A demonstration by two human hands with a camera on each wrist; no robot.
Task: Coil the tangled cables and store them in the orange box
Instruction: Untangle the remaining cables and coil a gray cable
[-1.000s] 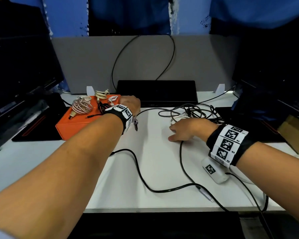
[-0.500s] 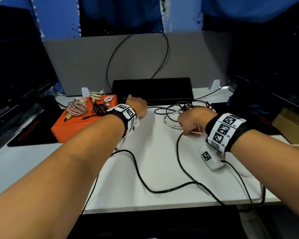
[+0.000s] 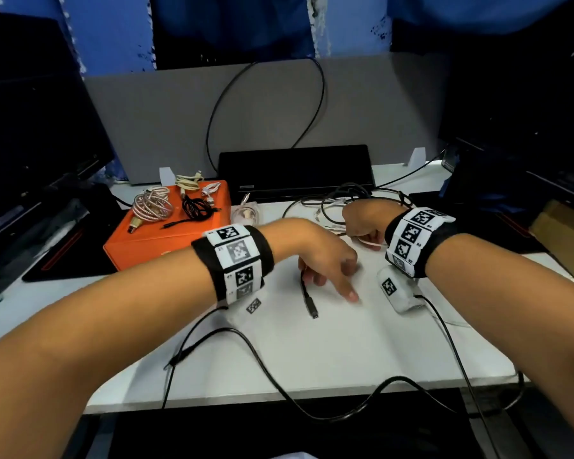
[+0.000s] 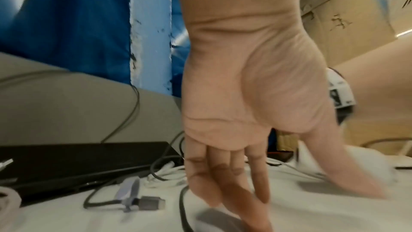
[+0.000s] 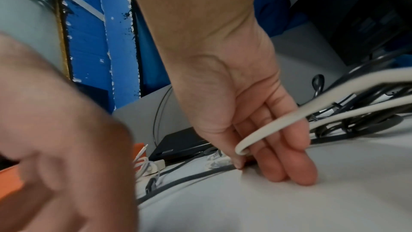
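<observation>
The black cable [image 3: 307,294] lies on the worktop [image 3: 345,342], plug end toward the person, directly under the relaxed, empty left hand [image 3: 322,260]; the right hand [image 3: 365,221] pinches a white cable [image 5: 278,124] farther back.

hands [image 3: 318,256] over white desk [image 3: 328,346], orange box [image 3: 166,240] left

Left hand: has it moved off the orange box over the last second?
Yes. The left hand has left the orange rectangular box, moving right and toward the person; it now reaches down to the white table beside a black cable end.
</observation>
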